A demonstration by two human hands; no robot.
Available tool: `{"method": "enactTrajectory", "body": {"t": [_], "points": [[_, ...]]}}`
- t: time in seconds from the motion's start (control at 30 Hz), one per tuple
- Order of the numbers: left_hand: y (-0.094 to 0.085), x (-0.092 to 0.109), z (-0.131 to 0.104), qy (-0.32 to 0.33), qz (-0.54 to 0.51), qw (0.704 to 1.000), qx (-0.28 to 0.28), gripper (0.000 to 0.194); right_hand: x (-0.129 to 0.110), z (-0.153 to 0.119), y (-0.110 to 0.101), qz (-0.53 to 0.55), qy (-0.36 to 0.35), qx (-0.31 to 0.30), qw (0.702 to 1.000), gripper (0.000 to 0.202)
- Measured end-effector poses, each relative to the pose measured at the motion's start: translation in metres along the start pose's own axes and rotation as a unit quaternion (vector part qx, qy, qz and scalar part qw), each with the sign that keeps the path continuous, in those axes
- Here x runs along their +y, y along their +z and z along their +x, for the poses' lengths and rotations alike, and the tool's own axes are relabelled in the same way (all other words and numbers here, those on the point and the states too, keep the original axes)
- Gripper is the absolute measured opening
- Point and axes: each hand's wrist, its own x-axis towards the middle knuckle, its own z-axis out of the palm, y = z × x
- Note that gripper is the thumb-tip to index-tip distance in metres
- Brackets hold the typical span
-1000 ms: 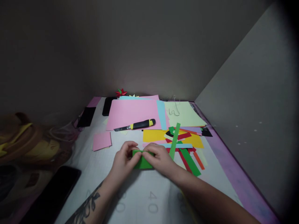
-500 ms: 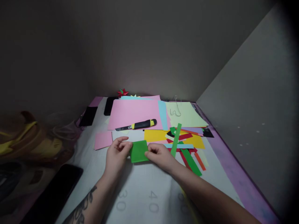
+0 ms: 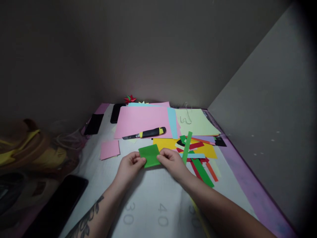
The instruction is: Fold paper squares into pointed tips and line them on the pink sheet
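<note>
Over a white, number-marked work surface (image 3: 146,201), the left hand (image 3: 129,166) and right hand (image 3: 172,164) pinch opposite sides of a small square of green paper (image 3: 150,156); an uneven tug could crease or tear it.

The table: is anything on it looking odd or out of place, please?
Yes: the utility knife lies on the large pink sheet with its blade exposed, and the paper strips at right lie crossed in an untidy heap.
</note>
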Motion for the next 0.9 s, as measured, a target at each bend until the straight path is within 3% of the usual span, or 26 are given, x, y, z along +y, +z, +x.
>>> {"method": "enactTrajectory", "body": {"t": [0.1, 0.33, 0.43, 0.5, 0.6, 0.7, 0.9], "points": [[0.001, 0.001, -0.002, 0.035, 0.036, 0.999, 0.007, 0.020, 0.003, 0.001, -0.001, -0.003, 0.000, 0.003, 1.000, 0.026], [0.000, -0.009, -0.002, 0.073, 0.091, 0.992, -0.039, 0.014, 0.007, 0.004, -0.003, -0.028, -0.019, 0.027, 0.999, 0.024], [0.000, -0.008, -0.003, 0.109, 0.056, 0.989, -0.083, 0.036, 0.004, 0.002, -0.003, -0.097, -0.060, 0.028, 0.993, 0.023], [0.000, -0.004, -0.005, 0.144, 0.045, 0.987, -0.060, 0.049, 0.000, -0.001, -0.002, -0.157, -0.113, 0.005, 0.981, 0.023], [0.000, 0.006, -0.011, 0.189, 0.117, 0.975, -0.003, 0.033, -0.006, -0.007, 0.001, -0.227, -0.201, -0.053, 0.951, 0.025], [0.000, 0.014, -0.017, 0.207, 0.185, 0.960, -0.019, 0.007, -0.011, -0.014, 0.004, -0.264, -0.243, -0.075, 0.930, 0.024], [0.001, 0.015, -0.021, 0.163, 0.123, 0.978, -0.034, 0.011, -0.014, -0.017, 0.010, -0.248, -0.262, -0.062, 0.931, 0.018]]}}
